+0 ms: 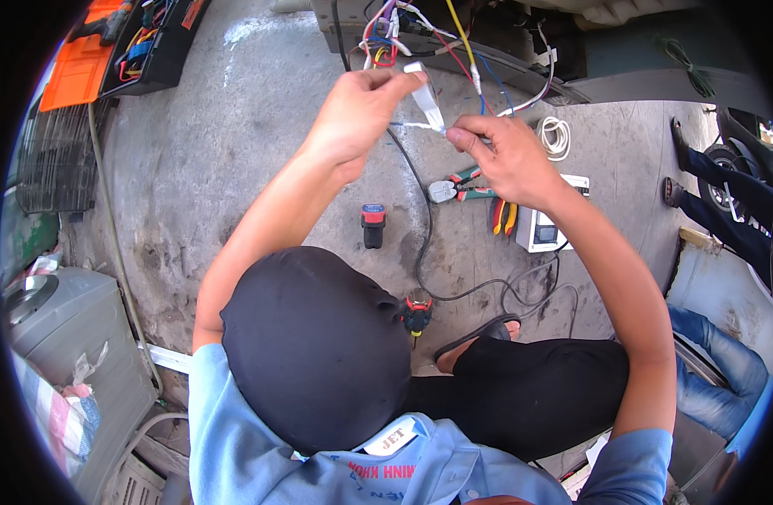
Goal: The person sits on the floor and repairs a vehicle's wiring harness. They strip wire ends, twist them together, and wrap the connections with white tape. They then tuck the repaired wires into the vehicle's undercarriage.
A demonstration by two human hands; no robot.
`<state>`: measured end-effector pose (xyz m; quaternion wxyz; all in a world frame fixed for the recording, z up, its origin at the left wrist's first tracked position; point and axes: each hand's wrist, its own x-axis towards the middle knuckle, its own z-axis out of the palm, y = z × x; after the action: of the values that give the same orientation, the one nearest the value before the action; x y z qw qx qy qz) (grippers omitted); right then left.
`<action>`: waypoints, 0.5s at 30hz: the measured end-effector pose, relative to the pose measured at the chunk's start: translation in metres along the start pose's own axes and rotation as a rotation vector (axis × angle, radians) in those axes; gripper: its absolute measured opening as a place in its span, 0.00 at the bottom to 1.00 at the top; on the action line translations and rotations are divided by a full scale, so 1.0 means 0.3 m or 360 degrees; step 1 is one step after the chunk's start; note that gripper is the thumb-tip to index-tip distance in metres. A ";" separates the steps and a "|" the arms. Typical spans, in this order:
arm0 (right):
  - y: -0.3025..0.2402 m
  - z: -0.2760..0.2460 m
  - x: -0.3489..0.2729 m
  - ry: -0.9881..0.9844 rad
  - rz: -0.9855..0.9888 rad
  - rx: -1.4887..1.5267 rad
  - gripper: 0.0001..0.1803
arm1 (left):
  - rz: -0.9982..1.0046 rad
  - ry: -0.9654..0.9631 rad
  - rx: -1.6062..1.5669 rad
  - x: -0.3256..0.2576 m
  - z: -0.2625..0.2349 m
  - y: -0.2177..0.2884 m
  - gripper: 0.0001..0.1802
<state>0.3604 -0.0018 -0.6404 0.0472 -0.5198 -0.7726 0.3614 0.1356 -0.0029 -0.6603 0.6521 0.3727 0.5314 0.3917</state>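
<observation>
My left hand is closed in a pinch on a white tape, which stretches down toward a wire. My right hand pinches the blue end of a thin wire where the tape meets it. Past both hands, several coloured wires hang from a metal unit, some with white-wrapped joints. A yellow wire and a blue wire run down close to my right hand. Below that hand lie pliers with red and green handles.
Red-yellow handles lie beside a white electrical box. A black-red battery pack stands on the concrete; a small power tool sits near my foot. A black cable winds across the floor. An orange toolbox lies far left; other people's legs show right.
</observation>
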 end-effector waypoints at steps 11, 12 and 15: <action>-0.006 0.000 0.023 0.0295 0.0020 0.0435 0.21 | 0.0571 -0.0344 0.0844 -0.113 -0.047 -0.095 0.18; -0.019 -0.014 0.011 0.0251 0.0046 0.0399 0.21 | 0.0537 -0.0265 0.0926 -0.100 -0.037 -0.116 0.24; -0.002 -0.021 -0.009 0.0228 0.0013 0.0418 0.20 | 0.0616 -0.0215 0.1124 -0.093 -0.023 -0.137 0.29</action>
<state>0.3639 -0.0009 -0.6345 0.1685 -0.5367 -0.7113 0.4216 0.1300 -0.0449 -0.6874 0.4318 0.6915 0.5094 0.2754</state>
